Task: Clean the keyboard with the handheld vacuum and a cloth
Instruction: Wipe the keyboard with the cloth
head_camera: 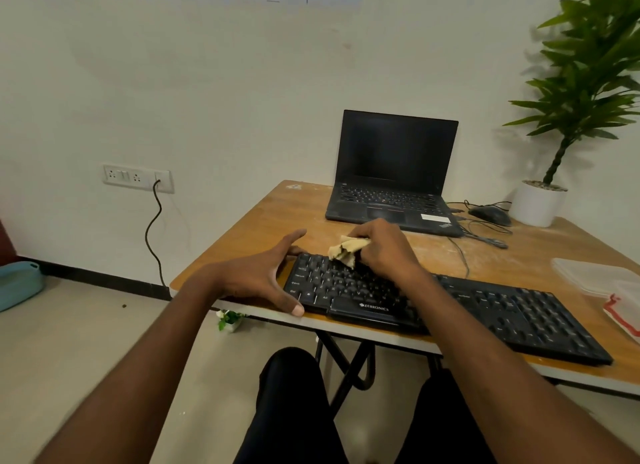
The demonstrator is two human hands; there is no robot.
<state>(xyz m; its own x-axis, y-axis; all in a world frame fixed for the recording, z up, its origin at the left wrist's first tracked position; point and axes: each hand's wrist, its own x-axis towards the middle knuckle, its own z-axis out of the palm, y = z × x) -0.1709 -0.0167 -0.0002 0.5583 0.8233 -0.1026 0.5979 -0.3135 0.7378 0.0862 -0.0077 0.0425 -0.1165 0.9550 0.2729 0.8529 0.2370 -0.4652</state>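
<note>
Fingers curled round cloth on keyboard

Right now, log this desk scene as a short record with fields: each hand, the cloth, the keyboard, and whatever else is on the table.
left hand: spread over the keyboard's left end, thumb at its front edge, fingers at its back edge
right hand: grips the cloth, pressed on the keys
cloth: beige, bunched, on the upper left keys
keyboard: black, along the table's near edge
table: wooden, dusty
laptop: open, screen dark
mouse: right of laptop
potted plant: far right corner
vacuum: not in view
</note>
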